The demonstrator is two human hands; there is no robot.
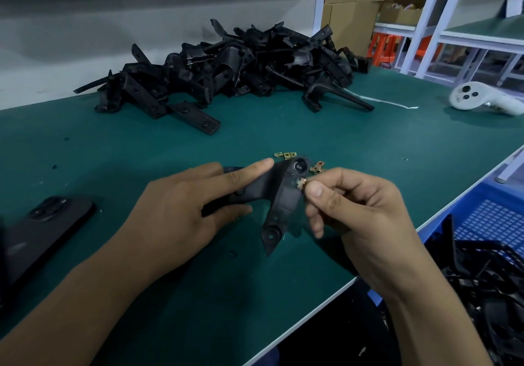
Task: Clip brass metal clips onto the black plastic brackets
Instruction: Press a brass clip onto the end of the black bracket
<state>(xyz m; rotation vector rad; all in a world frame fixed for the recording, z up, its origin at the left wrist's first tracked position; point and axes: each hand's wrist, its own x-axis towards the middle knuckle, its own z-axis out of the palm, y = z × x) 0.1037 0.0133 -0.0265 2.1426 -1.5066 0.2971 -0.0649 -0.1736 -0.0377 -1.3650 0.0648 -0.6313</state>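
Observation:
My left hand (181, 209) holds a black plastic bracket (280, 198) just above the green table (198, 294), index finger stretched along its top arm, the other fingers curled under it. My right hand (357, 212) pinches a small brass clip (302, 183) between thumb and fingers, right at the bracket's right edge. Several loose brass clips (285, 154) lie on the mat just beyond the bracket, and one more clip (317, 168) lies beside my right hand.
A big heap of black brackets (226, 68) fills the back of the table. A black phone (48, 221) lies at the left. A white controller (482, 99) sits far right. A blue basket (487, 224) with black brackets stands past the table's right edge.

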